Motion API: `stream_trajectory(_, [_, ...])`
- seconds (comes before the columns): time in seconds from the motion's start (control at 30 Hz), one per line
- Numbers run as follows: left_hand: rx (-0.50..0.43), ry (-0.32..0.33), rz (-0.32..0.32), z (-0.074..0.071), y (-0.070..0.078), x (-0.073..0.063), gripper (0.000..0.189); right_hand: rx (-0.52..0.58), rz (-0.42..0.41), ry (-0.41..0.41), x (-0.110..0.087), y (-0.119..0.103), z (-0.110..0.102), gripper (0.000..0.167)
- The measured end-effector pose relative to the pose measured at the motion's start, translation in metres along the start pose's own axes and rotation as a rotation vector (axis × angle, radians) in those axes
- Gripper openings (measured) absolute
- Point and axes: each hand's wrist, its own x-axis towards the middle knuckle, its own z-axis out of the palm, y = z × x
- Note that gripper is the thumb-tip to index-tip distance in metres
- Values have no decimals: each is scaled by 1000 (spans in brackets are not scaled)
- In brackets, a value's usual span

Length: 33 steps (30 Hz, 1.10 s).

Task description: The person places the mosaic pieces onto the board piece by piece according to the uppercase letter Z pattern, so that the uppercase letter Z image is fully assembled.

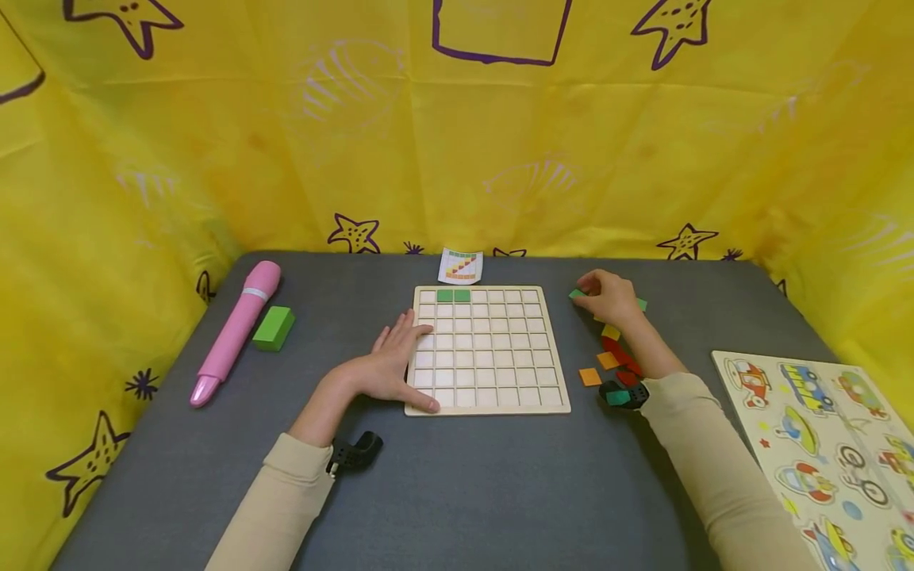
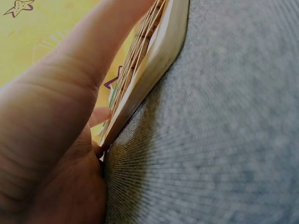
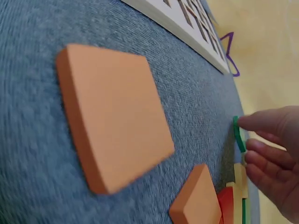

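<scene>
A wooden grid board [image 1: 493, 349] lies mid-table, with two green square tiles [image 1: 453, 296] side by side in its top row. My left hand [image 1: 385, 361] rests along the board's left edge, fingers spread and thumb on the lower left corner; in the left wrist view the thumb [image 2: 60, 88] lies over the board's side [image 2: 145, 84]. To the right of the board, my right hand [image 1: 610, 300] pinches a green tile [image 3: 239, 134] at its fingertips. Under and beside that hand lie orange tiles [image 1: 589, 377], red pieces [image 1: 621, 353] and a yellow tile [image 1: 610, 332], partly hidden.
A small pattern card [image 1: 460, 266] lies behind the board. At the left are a pink marker-shaped object [image 1: 236, 337] and a green block [image 1: 274, 328]. A picture puzzle board [image 1: 821, 444] sits at the right edge. Yellow cloth [image 1: 457, 143] hangs round the table.
</scene>
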Motion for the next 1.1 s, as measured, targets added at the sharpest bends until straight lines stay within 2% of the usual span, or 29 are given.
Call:
stream_trajectory(0.23, [0, 7, -3, -1, -1, -1, 122, -25, 8, -21, 1, -5, 3, 37])
stream_trajectory(0.37, [0, 4, -4, -1, -1, -3, 125, 35, -7, -2, 5, -14, 10, 33])
stream_trajectory(0.6, [21, -24, -22, -1, -2, -3, 132, 172, -30, -45, 13, -54, 37, 27])
stream_trajectory(0.77, [55, -49, -41, 0, -1, -2, 136, 211, -110, -94, 18, -84, 58, 18])
stream_trajectory(0.87, [66, -48, -31, 0, 0, -2, 137, 185, -181, -114, 21, -96, 68, 15])
stream_trajectory(1.0, [72, -46, -19, 1, 2, -1, 136, 126, -247, -110, 23, -103, 77, 13])
stream_trajectory(1.1, [80, -50, -24, 0, 2, -1, 135, 109, -258, -108, 24, -103, 80, 13])
